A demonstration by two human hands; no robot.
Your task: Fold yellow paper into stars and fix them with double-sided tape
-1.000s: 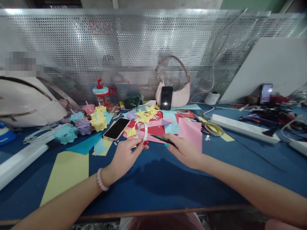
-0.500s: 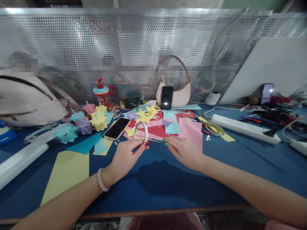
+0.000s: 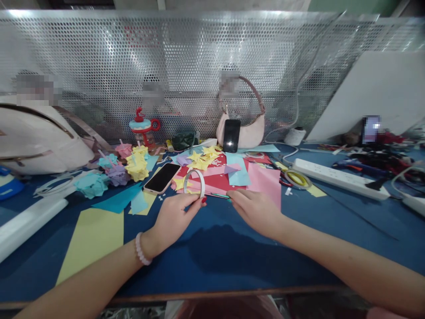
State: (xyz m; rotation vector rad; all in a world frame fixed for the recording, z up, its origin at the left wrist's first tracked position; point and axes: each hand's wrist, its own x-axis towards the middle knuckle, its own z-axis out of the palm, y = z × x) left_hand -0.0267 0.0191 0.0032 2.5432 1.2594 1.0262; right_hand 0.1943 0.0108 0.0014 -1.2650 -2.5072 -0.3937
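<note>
My left hand is closed on a roll of white tape, held upright on edge between thumb and fingers. A red nail shows at its thumb. My right hand pinches the end of a slim green and dark object; its kind is too small to make out. That object points left toward the tape roll. Behind both hands lie red paper, a pink sheet, a light blue sheet and folded yellow paper stars.
A phone lies left of the tape; another phone leans on a pink handbag. Folded paper clusters, a red-handled cup and a yellow sheet are left. A power strip lies right. Perforated metal stands behind.
Very little differs. The tape roll has tilted slightly to the left, and the slim object's angle has shifted a little in my right hand.
</note>
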